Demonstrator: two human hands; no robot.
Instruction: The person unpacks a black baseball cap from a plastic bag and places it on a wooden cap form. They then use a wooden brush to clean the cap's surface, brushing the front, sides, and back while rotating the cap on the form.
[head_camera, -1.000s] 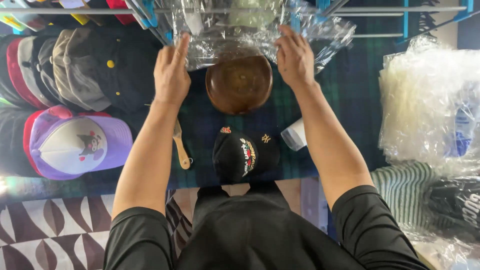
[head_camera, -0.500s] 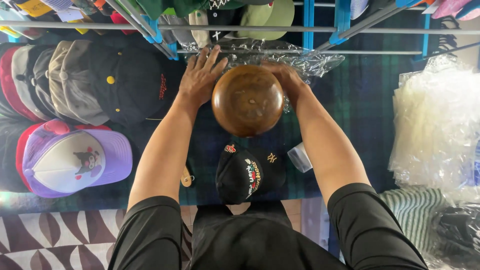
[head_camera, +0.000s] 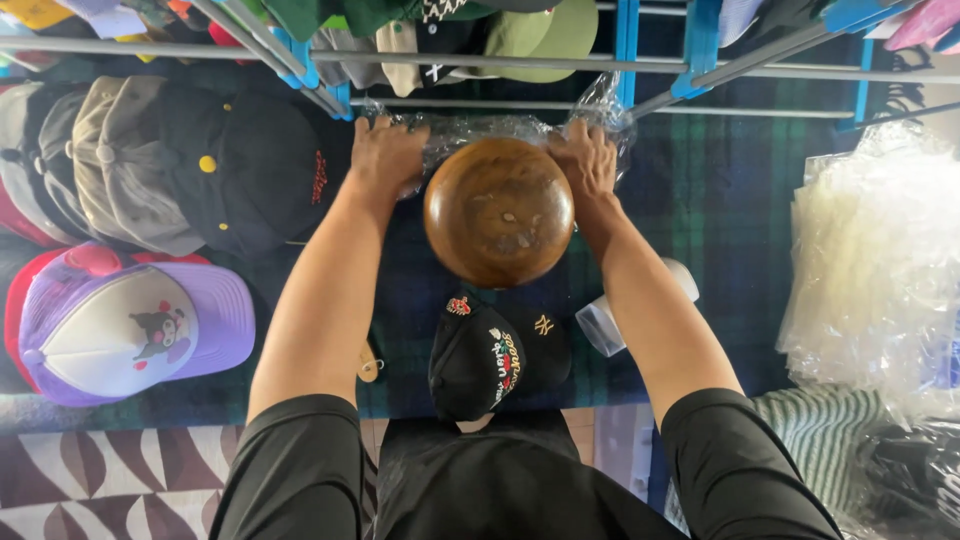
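From the head view, one round wooden dome (head_camera: 498, 211) stands on the plaid cloth (head_camera: 720, 210). Behind it, one clear plastic bag (head_camera: 500, 128) is gripped by the left hand (head_camera: 388, 155) and right hand (head_camera: 584, 160), fingers curled shut on its edges. One black cap (head_camera: 480, 355) lies just before the dome; one purple-brimmed cap (head_camera: 130, 325) lies far left. Open cloth shows right of the dome.

The wooden dome (head_camera: 498, 210) conceals the middle of the clear plastic bag (head_camera: 500, 128). Fingertips of the left hand (head_camera: 385, 155) and right hand (head_camera: 585, 160) are obscured (grip undeterminable). The top edge crops the hanging caps (head_camera: 520, 30).
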